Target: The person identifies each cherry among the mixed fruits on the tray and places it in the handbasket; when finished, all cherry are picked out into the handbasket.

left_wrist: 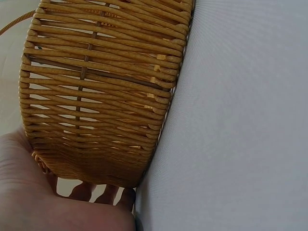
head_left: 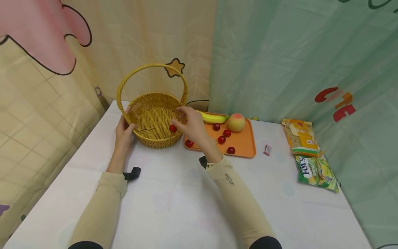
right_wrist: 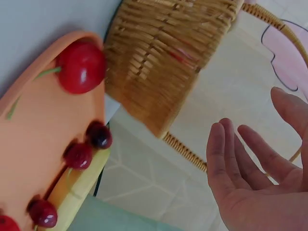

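My left hand grips the left side of the yellow wicker basket, its thumb at the rim. In the left wrist view the fingers reach round the wicker wall. Over the basket's right side is my right hand, its fingers apart with nothing between them. Below its fingertips a red cherry shows inside the basket; a blurred red patch also shows through the weave in the right wrist view. Beside the basket, an orange tray bears several cherries, a banana and a peach.
Right of the tray lies a small pink-and-white wrapped candy. A yellow food packet and a green Fox's candy bag lie along the table's right edge. Curtains hang behind the white table. The basket's tall handle arches above it.
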A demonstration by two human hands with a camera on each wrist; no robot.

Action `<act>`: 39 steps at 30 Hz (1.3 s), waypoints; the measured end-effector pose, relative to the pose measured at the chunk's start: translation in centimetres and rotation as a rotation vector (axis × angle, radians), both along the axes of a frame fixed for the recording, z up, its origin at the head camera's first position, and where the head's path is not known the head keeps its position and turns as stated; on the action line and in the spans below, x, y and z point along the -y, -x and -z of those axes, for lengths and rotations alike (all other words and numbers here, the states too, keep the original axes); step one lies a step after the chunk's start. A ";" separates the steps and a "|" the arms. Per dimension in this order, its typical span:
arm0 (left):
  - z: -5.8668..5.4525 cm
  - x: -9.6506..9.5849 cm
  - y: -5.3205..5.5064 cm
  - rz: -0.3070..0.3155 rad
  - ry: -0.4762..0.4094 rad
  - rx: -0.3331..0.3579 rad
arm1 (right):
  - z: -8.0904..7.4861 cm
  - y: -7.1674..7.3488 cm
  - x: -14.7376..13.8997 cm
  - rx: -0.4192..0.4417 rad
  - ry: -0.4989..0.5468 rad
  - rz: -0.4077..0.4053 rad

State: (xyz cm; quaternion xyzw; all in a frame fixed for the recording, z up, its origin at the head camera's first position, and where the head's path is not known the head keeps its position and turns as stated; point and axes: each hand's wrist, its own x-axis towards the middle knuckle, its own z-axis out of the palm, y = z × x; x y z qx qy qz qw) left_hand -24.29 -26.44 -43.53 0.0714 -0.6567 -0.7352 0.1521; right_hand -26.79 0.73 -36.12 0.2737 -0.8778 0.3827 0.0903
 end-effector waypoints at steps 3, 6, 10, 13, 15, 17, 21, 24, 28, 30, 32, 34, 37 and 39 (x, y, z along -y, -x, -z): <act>0.1 -0.2 0.0 0.002 0.007 0.007 | 0.6 -0.2 -1.7 0.005 0.029 0.019; 0.1 -0.3 0.0 -0.006 0.007 0.013 | 1.3 -0.4 -4.1 0.013 0.058 0.031; 0.1 -0.4 0.1 -0.011 -0.006 0.016 | 2.5 -0.5 -7.7 0.005 0.073 0.073; 0.1 -0.4 0.0 -0.007 -0.003 0.019 | 3.1 -0.5 -10.3 0.028 0.080 0.127; 0.3 -0.4 0.0 -0.003 -0.002 0.019 | 3.3 -0.5 -11.8 0.048 0.087 0.164; 0.4 -0.3 0.0 0.000 0.006 0.022 | 3.3 -0.7 -13.1 0.086 0.102 0.194; 0.5 -0.4 0.1 0.006 0.012 0.011 | 3.9 -0.9 -14.8 0.098 0.101 0.235; 0.3 -0.4 0.1 0.007 0.012 0.010 | 4.7 -0.9 -15.2 0.104 0.042 0.240; 0.5 -0.2 0.6 0.009 0.011 0.017 | 5.5 -0.7 -15.0 0.087 -0.066 0.252; 0.7 0.0 0.9 0.003 0.008 0.015 | 5.6 -0.7 -14.8 0.092 -0.114 0.261; 1.0 0.3 1.1 -0.007 0.006 0.016 | 5.7 -0.7 -14.5 0.108 -0.165 0.256; 1.0 0.6 1.1 -0.018 0.008 0.017 | 5.8 -0.7 -14.2 0.130 -0.211 0.244; 0.9 0.5 0.8 -0.013 0.003 0.012 | 6.4 -0.7 -13.9 0.143 -0.279 0.229; 0.7 0.2 0.6 -0.001 -0.007 0.006 | 6.8 -0.8 -13.9 0.154 -0.305 0.221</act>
